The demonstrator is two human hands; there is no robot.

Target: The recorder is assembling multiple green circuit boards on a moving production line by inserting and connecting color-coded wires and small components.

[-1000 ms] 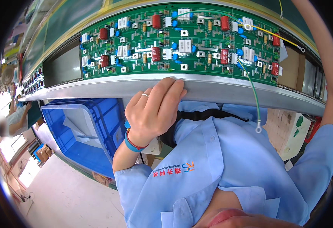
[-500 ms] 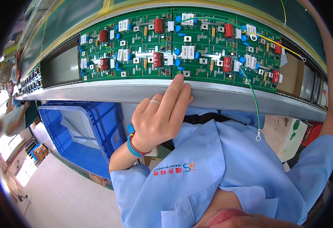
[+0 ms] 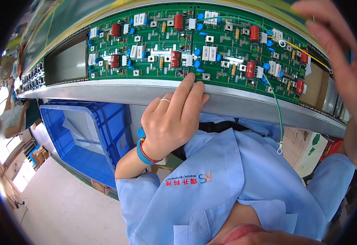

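Note:
In front of me lie green circuit boards (image 3: 146, 43) in a row, carrying red, blue and white components. My left hand (image 3: 172, 112) has its index and middle fingers stretched out, fingertips resting at the near edge of the boards; it holds nothing. A green wire (image 3: 275, 106) hangs from the boards over the metal rail, with a ring terminal at its end. Another green wire (image 3: 235, 18) arches across the far part. A yellow wire (image 3: 303, 50) runs right, ending in a ring. My right hand (image 3: 337, 49), smeared by motion, is raised above the boards' right end; whatever its fingers hold cannot be made out.
A metal rail (image 3: 125, 90) borders the conveyor's near side. Below it at left stands a blue plastic crate (image 3: 76, 159) with white sheets inside. Another person (image 3: 11, 118) works at far left, near more boards (image 3: 33, 87). A green surface (image 3: 74, 26) lies beyond the boards.
My right hand has come into view at the upper right, over the boards' right end. The boards appear slightly shifted rightward in the picture. My left hand stays at their near edge.

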